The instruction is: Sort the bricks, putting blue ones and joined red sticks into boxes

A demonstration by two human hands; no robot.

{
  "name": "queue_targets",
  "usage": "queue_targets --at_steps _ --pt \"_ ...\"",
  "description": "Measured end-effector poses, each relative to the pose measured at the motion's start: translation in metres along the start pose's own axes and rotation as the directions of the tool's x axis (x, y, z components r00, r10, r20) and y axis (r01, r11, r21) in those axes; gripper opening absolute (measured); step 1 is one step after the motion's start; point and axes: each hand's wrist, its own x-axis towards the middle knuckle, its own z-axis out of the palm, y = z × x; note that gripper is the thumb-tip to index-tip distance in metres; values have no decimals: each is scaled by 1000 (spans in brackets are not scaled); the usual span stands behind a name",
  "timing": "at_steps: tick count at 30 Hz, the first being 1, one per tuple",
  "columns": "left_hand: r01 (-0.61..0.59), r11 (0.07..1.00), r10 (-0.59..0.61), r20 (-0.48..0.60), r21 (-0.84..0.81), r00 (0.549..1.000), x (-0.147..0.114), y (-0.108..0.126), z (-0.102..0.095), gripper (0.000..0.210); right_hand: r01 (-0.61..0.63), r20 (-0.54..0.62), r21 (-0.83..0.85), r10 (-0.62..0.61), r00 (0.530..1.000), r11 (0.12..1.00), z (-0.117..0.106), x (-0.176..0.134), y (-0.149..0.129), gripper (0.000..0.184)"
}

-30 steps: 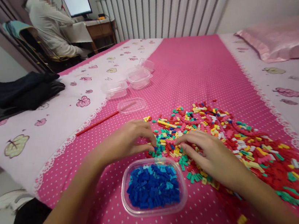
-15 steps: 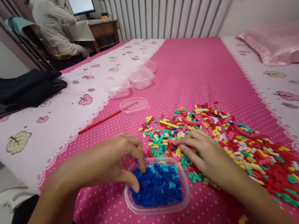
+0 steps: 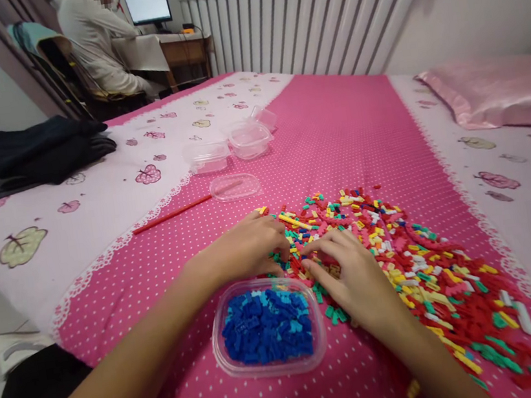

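My left hand (image 3: 257, 246) reaches over the left edge of a heap of small plastic building blocks (image 3: 398, 240), its fingers bent down with a gap to the thumb. I see nothing held in it. My right hand (image 3: 350, 269) rests low over the same heap, thumb and forefinger slightly apart and pointing toward the left fingertips. No block shows between them. Just in front of the hands, a clear plastic tub (image 3: 222, 361) holds dark blue and light blue blocks (image 3: 266, 329). The heap mixes red, yellow, green, white, pink and a few blue pieces.
Clear plastic containers (image 3: 251, 141) stand farther back on the pink dotted bedspread (image 3: 342, 110). A clear lid (image 3: 239, 187) lies near a red stick (image 3: 172, 214). Dark folded clothes (image 3: 29, 155) are at left, a pink pillow (image 3: 500, 90) at right. A person (image 3: 98, 45) sits at a desk.
My left hand has moved from the tub of blue blocks up and right to the heap. My right hand stays at the heap, now close to the left. The view has shifted slightly.
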Motion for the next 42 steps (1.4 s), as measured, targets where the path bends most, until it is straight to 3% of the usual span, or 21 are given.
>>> queue_targets --at_steps 4,8,13,17,25,29,34,42 --pt "-9 998 12 -41 66 999 -6 5 4 13 -8 16 158 5 1000 987 -13 0 -16 8" --pt "-45 996 52 -107 74 993 -11 7 7 8 43 147 270 -85 985 962 -17 -6 -32 6" --pt "-17 993 33 -140 113 990 -13 10 10 12 163 208 164 -196 958 973 -6 -15 -35 28" --pt "-32 994 49 -162 109 985 -14 8 13 8 107 179 153 -134 975 982 -5 -15 -34 28" --pt "-33 998 39 -124 46 992 -9 6 13 4 -12 76 116 3 997 993 -30 -8 -26 18" --pt "-56 998 55 -136 -5 989 -10 4 14 4 -98 24 135 95 995 986 -32 -6 -22 19" --pt "-61 998 54 -170 -35 984 -15 -2 13 8 -138 78 106 130 988 985 -25 -5 -15 22" --pt "-43 998 48 -102 49 994 -13 -1 16 15 -82 224 -218 131 966 973 0 -15 0 31"
